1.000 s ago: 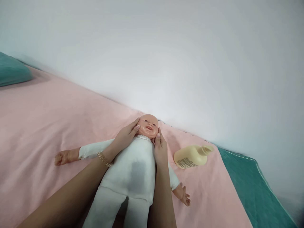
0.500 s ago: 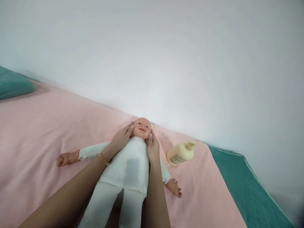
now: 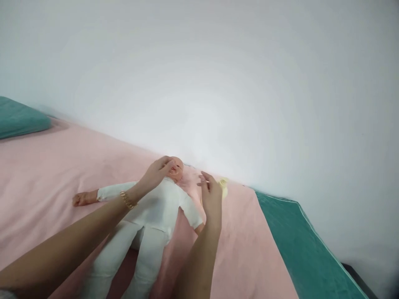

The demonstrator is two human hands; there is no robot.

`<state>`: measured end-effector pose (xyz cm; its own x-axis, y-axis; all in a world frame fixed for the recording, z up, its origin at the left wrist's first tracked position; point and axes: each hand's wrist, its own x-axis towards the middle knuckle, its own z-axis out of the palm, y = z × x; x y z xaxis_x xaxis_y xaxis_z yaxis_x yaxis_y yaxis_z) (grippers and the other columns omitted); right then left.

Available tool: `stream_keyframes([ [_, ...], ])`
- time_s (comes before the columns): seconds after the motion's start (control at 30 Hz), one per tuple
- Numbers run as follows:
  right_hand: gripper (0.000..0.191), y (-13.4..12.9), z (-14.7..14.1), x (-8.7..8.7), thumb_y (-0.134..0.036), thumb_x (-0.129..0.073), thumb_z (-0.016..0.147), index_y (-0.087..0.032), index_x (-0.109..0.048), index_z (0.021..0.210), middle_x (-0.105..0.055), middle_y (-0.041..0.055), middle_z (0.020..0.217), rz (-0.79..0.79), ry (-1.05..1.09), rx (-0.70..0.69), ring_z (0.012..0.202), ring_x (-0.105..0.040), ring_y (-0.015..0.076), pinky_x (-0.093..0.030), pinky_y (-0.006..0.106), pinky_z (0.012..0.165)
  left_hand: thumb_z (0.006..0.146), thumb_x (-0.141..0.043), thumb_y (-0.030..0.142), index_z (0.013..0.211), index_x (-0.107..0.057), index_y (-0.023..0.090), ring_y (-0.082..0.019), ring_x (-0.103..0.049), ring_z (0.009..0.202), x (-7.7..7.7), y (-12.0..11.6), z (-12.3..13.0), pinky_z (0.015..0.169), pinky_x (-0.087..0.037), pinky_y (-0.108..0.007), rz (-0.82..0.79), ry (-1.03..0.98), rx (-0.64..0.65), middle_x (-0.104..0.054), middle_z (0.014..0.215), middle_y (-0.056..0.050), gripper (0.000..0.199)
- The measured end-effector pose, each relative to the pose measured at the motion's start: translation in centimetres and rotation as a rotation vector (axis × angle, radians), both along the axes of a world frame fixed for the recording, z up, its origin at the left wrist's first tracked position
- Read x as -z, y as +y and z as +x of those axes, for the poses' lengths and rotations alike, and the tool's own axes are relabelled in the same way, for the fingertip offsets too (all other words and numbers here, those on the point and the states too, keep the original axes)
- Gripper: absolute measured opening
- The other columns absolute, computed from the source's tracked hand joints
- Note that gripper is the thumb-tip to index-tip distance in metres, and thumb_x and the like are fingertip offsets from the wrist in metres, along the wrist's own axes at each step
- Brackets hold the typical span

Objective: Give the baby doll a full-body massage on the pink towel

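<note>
A doll in white clothes [image 3: 156,207] lies on its back on the pink sheet, arms spread. My left hand [image 3: 157,172], with a gold bracelet at the wrist, is at the doll's head [image 3: 177,169], its fingers stretched over the near side of the face. Off to the right of the head, my right hand [image 3: 210,191] is raised with its fingers bent and apart, holding nothing. Just behind it a pale yellow bottle [image 3: 223,186] is partly hidden by the hand.
The pink sheet [image 3: 249,241] runs along a white wall [image 3: 199,83]. A teal pillow [image 3: 21,118] rests at the far left, and teal cloth [image 3: 289,232] borders the sheet on the right. A dark edge [image 3: 358,278] shows at the lower right.
My right hand has left the doll's head and moved right, in front of the bottle. My left hand has shifted further over the face. The doll's head is turned more to the right, and the view has shifted.
</note>
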<state>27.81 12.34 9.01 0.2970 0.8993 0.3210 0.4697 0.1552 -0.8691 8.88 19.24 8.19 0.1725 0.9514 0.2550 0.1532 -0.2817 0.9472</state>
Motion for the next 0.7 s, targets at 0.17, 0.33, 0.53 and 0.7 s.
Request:
stream_keyframes([
  [0.17, 0.041, -2.3, 2.7, -0.7, -0.031, -0.039, 0.091, -0.021, -0.057, 0.126, -0.059, 0.0087, 0.132, 0.23, 0.089, 0.262, 0.066, -0.06, 0.0095, -0.05, 0.029, 0.076, 0.09, -0.045, 0.04, 0.063, -0.05, 0.017, -0.013, -0.06, 0.053, -1.5, -1.0, 6.5, 0.049, -0.038, -0.023, -0.235, -0.084, 0.247, -0.064, 0.064, -0.004, 0.036],
  [0.33, 0.039, -1.7, 4.3, 0.7, -0.029, -0.04, 0.087, -0.02, -0.06, 0.119, -0.06, 0.0082, 0.132, 0.214, 0.147, 0.309, 0.062, -0.058, 0.0099, -0.048, 0.029, 0.071, 0.097, -0.033, 0.044, 0.068, -0.045, 0.019, -0.012, -0.058, 0.046, -1.2, -0.8, 12.8, 0.048, -0.038, -0.024, -0.264, -0.136, 0.202, -0.062, 0.063, -0.004, 0.04],
  [0.53, 0.037, -0.6, 3.4, 1.5, -0.034, -0.041, 0.088, -0.019, -0.06, 0.116, -0.064, 0.0098, 0.12, 0.259, 0.216, 0.366, 0.081, -0.065, 0.0169, -0.051, 0.032, 0.075, 0.096, -0.033, 0.055, 0.068, -0.046, 0.021, -0.019, -0.062, 0.058, -1.6, -1.1, 17.1, 0.059, -0.045, -0.031, -0.159, -0.086, 0.097, -0.063, 0.065, -0.008, 0.046],
  [0.7, 0.033, 0.1, 2.9, 1.9, -0.041, -0.042, 0.09, -0.02, -0.062, 0.106, -0.06, 0.0105, 0.12, 0.339, 0.145, 0.394, 0.105, -0.061, 0.0206, -0.051, 0.032, 0.082, 0.098, -0.028, 0.05, 0.064, -0.047, 0.021, -0.02, -0.06, 0.061, -0.9, -1.5, 17.5, 0.057, -0.042, -0.031, -0.037, 0.018, 0.09, -0.062, 0.062, -0.008, 0.048],
])
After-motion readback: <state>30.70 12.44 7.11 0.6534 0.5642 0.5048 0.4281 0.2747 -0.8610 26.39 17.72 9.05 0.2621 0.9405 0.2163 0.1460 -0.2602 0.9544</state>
